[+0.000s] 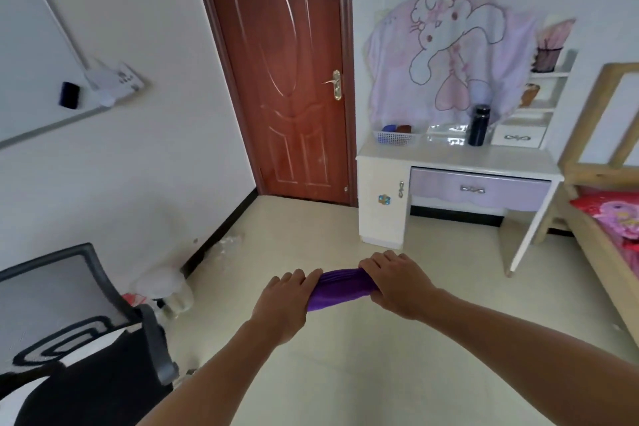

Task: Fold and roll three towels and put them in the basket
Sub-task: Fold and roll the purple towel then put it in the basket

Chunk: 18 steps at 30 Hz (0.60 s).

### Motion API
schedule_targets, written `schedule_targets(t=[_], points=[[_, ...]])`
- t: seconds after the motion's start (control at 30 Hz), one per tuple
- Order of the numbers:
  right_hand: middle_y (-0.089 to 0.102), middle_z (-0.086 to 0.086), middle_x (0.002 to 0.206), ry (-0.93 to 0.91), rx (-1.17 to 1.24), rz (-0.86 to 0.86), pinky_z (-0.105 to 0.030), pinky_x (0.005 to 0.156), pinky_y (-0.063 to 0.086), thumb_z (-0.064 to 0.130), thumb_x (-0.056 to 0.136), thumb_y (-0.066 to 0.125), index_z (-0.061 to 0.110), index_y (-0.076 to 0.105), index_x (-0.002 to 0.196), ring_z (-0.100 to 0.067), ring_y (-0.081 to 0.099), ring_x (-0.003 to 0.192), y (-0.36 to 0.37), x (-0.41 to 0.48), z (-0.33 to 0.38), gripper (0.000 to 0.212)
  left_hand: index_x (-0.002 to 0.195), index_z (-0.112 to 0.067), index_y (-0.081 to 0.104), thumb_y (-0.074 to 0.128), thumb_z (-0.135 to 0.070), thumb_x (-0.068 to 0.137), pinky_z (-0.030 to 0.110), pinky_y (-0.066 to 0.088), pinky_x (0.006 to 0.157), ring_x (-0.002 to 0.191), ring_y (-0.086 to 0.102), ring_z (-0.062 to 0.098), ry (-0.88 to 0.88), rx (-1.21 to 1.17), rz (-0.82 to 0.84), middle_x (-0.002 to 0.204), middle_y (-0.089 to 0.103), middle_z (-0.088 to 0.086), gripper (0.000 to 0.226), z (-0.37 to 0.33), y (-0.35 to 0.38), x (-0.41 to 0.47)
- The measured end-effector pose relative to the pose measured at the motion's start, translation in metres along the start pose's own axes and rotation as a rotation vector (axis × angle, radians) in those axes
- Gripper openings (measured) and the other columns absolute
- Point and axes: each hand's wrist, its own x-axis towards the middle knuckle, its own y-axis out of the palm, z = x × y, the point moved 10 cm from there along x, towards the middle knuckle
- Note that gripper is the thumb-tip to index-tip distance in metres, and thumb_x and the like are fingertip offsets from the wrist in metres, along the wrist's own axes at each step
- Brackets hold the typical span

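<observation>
A rolled purple towel (340,288) is held in the air in front of me, above the pale floor. My left hand (285,301) grips its left end, fingers curled over the top. My right hand (397,282) grips its right end the same way. Far ahead, a white mesh basket (394,138) stands on the left end of the white desk (460,159). A blue rolled towel (390,128) and a brown rolled towel (404,128) lie inside it.
A black bottle (479,125) stands on the desk right of the basket. A brown door (287,73) is ahead, a black chair (86,339) at my lower left, a wooden bed frame (601,190) at the right. Open floor lies between me and the desk.
</observation>
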Motion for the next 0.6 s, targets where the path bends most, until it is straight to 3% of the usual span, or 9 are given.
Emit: schedule_targets(t=[0.23,0.3,0.43,0.6], points=[[0.067,0.002,0.093,0.096,-0.025,-0.021,-0.029,0.065,0.050,0.044,0.084,0.048,0.022,0.058,0.109,-0.017,0.062,0.076,0.027,0.088,-0.124,0.035,0.138,-0.027,0.037,0.041,-0.020,0.095,0.028,0.041,0.090,0.102,0.053,0.017,0.126,-0.044,-0.011,0.117,0.057,-0.003,0.044,0.015,0.027,0.164],[0.066,0.002,0.098,0.141,-0.015,-0.001,-0.029,0.071,0.049,0.044,0.084,0.044,0.022,0.057,0.113,-0.017,0.062,0.082,0.038,0.125,-0.165,0.039,0.133,-0.027,0.043,0.043,-0.020,0.095,0.027,0.043,0.087,0.097,0.054,0.015,0.162,-0.073,-0.012,0.113,0.059,-0.004,0.038,0.023,0.040,0.224],[0.059,0.006,0.112,0.229,0.065,0.118,-0.030,0.089,0.045,0.042,0.084,0.054,0.026,0.052,0.121,-0.016,0.056,0.101,0.050,0.190,-0.236,0.041,0.118,-0.025,0.054,0.052,-0.022,0.087,0.027,0.044,0.086,0.093,0.054,0.013,0.233,-0.062,0.034,0.107,0.061,-0.005,0.031,0.035,0.053,0.327],[0.060,0.009,0.108,0.392,0.177,0.118,-0.024,0.084,0.042,0.041,0.077,0.061,0.029,0.054,0.113,-0.013,0.057,0.099,0.058,0.253,-0.335,0.039,0.109,-0.020,0.055,0.058,-0.018,0.079,0.028,0.050,0.076,0.086,0.060,0.018,0.228,-0.234,0.137,0.101,0.065,-0.002,0.031,0.041,0.055,0.452]])
